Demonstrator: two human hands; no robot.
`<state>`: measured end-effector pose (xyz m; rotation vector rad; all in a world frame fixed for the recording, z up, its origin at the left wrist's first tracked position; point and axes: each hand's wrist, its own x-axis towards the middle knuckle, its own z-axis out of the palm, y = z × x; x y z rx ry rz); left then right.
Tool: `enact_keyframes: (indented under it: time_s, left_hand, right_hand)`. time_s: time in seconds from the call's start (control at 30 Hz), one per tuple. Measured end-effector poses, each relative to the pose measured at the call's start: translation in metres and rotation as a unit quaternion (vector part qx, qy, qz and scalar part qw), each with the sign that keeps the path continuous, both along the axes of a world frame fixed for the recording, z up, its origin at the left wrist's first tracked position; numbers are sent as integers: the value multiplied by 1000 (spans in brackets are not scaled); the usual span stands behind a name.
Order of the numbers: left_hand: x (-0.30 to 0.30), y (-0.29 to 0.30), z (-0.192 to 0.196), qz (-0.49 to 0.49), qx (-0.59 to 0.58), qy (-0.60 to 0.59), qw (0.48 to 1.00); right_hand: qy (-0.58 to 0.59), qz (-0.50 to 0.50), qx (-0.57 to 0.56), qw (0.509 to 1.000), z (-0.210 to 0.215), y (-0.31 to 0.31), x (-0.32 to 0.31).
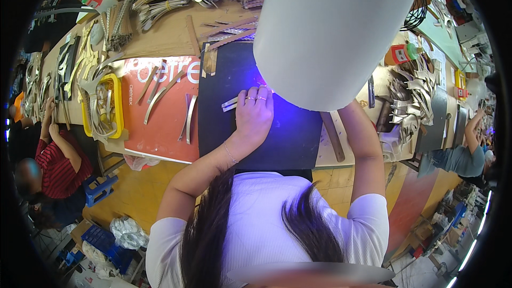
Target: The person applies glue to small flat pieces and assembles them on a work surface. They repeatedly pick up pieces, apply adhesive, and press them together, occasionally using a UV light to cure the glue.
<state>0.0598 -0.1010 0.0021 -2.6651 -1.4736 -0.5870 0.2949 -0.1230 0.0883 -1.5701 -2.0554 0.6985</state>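
Note:
My left hand is closed over a light-coloured strap, whose pale ends stick out to the left of my fingers. It rests above a black mat under blue-violet light. A large white cylindrical cover hangs over the right part of the mat. My right forearm passes beneath that cover, which hides my right hand and anything in it. Just left of my left hand, several loose strap pieces lie on a red board.
A yellow basket of straps stands to the left. Bundled straps line the back, with a glue bottle at back left. At right are a brown strip, another bottle and piled straps. Other people sit on both sides.

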Motion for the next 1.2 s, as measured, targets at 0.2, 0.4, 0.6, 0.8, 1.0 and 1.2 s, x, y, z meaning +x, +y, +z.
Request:
enact_keyframes:
  time_s: [0.2,0.4,0.6,0.8,1.0,1.2]
  left_hand:
    - [-1,0,1,-4,3,-3,1000]
    - [-1,0,1,-6,-2,-7,1000]
    - [-1,0,0,-17,18,-19,1000]
    - [-2,2,-1,-44,20,-26,998]
    - [-3,0,2,-64,29,-23,997]
    - [0,-1,1,-84,60,36,994]
  right_hand:
    - [5,12,8,1000,2,5,-5]
    - [-6,47,52,998,-22,42,-25]
    - [-46,70,85,993,-48,73,-42]
    - [-63,70,101,991,-56,81,-45]
    - [-73,63,112,989,-60,84,-45]
    - [-75,58,116,989,-62,84,-45]
